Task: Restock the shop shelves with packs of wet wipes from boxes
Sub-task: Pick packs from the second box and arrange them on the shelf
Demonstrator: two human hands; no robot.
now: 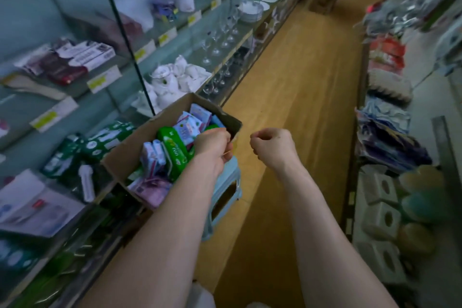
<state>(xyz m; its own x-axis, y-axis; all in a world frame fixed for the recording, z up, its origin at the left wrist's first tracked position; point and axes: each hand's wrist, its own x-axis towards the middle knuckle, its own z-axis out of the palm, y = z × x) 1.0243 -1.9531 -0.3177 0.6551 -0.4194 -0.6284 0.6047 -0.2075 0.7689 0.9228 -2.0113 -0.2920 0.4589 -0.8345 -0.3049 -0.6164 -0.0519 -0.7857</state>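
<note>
A strip of yellow wooden floor [300, 82] runs open down the aisle between glass shelves [175, 40] on the left and stacked goods on the right. A brown cardboard box [130, 142] sits on a pale blue plastic stool [225, 197], at the aisle's left edge beside the shelves. It holds loose packs of wet wipes [187, 127] in white-blue, pink and green. The left hand [212, 147] grips the box's right rim. The right hand [272, 145] hangs over the floor, curled into an empty fist.
</note>
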